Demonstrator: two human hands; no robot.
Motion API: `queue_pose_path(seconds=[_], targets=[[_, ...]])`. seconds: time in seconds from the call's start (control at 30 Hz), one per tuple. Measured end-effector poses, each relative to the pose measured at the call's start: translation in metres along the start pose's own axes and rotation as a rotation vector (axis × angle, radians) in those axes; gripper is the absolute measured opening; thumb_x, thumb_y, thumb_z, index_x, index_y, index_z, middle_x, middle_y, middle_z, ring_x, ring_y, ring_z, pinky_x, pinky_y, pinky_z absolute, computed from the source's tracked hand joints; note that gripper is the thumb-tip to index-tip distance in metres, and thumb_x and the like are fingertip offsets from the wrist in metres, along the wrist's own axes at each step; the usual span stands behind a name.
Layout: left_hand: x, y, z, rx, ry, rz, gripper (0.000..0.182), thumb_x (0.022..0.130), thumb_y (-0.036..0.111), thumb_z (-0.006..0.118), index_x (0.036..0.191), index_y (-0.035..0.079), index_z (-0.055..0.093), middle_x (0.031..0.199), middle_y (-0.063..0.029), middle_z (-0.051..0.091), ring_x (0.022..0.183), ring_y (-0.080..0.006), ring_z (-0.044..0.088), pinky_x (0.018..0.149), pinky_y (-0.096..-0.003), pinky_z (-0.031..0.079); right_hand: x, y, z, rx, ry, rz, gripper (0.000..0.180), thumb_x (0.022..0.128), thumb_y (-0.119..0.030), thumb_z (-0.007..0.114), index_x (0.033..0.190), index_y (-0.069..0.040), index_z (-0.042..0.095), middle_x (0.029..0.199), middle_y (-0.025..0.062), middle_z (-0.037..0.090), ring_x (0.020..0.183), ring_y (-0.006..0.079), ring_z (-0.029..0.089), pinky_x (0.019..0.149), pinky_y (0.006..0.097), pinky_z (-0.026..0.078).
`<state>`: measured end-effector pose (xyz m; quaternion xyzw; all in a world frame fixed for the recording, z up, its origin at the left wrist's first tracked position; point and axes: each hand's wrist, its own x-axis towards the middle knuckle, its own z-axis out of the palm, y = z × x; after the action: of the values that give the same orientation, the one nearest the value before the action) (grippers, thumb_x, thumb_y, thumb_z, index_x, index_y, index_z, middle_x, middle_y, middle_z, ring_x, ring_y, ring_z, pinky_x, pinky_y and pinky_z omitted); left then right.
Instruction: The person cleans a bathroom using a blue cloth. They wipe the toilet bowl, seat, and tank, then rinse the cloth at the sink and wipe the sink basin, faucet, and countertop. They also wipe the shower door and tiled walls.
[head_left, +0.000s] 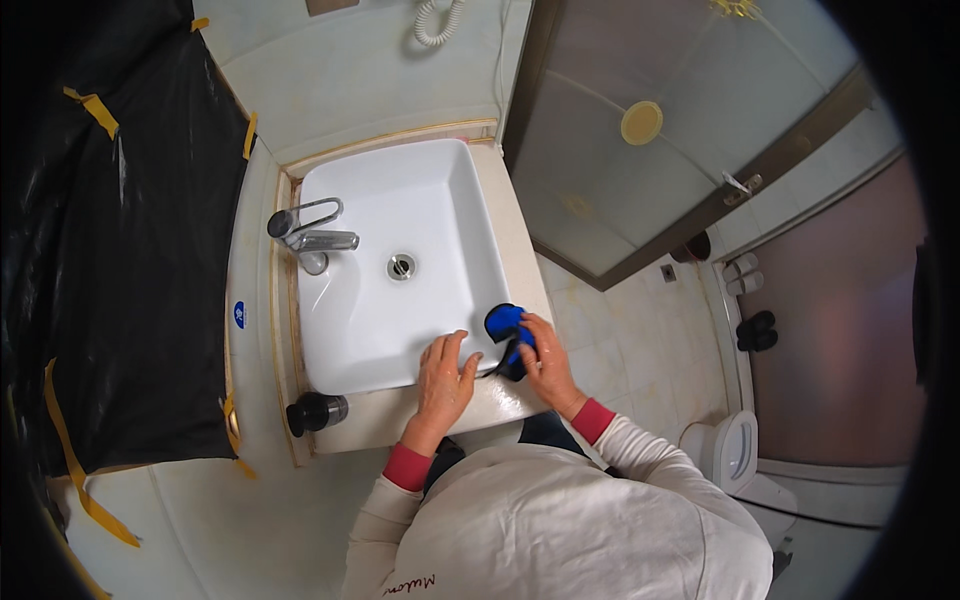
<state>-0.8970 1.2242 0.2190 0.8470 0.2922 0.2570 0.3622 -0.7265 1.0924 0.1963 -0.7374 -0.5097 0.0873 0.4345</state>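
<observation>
A blue and black item (504, 322), perhaps a shoe insole or a padded strap, lies over the near right corner of the white sink. My right hand (547, 364) grips its right side between thumb and fingers. On the near rim of the white washbasin (364, 384) rests my left hand (446, 379), fingers apart and holding nothing, just left of the item. At the basin's left side stands a chrome faucet (326, 240) with a looped lever. The metal drain (401, 267) shows in the bottom of the basin, and no water is seen running.
A dark bottle or cup (317, 413) is at the counter's near left corner. Black plastic sheeting (135, 262) with yellow tape covers the left wall. A framed glass door (600, 172) stands beyond the counter on the right. The toilet (739, 450) is at the lower right.
</observation>
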Motion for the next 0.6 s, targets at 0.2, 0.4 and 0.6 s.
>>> queue_pose_path(seconds=[0.2,0.4,0.6], targets=[[0.034,0.034,0.068,0.16,0.073,-0.153,0.053,0.101,0.034,0.06,0.14,0.0,0.05,0.121,-0.0204,0.062,0.109,-0.0383,0.06,0.097,-0.0482,0.045,0.086,0.048,0.04,0.346,-0.225,0.308,0.061,0.098,-0.018,0.055,0.149,0.006,0.032,0.139,0.0345,0.05,0.128,0.0472,0.051,0.109,0.0431,0.043],[0.065,0.055,0.106,0.388,0.227,-0.352,0.062,0.09,0.029,0.073,0.141,0.001,0.051,0.118,-0.0189,0.066,0.106,-0.0364,0.064,0.093,-0.0466,0.048,0.19,0.088,0.064,0.533,-0.189,0.139,0.059,0.098,-0.017,0.053,0.142,0.014,0.031,0.137,0.041,0.044,0.13,0.0539,0.042,0.113,0.0462,0.035],[0.062,0.056,0.105,0.48,0.26,-0.362,0.063,0.083,0.024,0.077,0.137,0.001,0.054,0.119,-0.0179,0.066,0.106,-0.0374,0.064,0.09,-0.045,0.05,0.137,0.085,0.067,0.551,-0.319,0.147,0.075,0.098,-0.014,0.051,0.154,0.015,0.01,0.155,0.039,0.027,0.146,0.0493,0.029,0.122,0.0446,0.023]])
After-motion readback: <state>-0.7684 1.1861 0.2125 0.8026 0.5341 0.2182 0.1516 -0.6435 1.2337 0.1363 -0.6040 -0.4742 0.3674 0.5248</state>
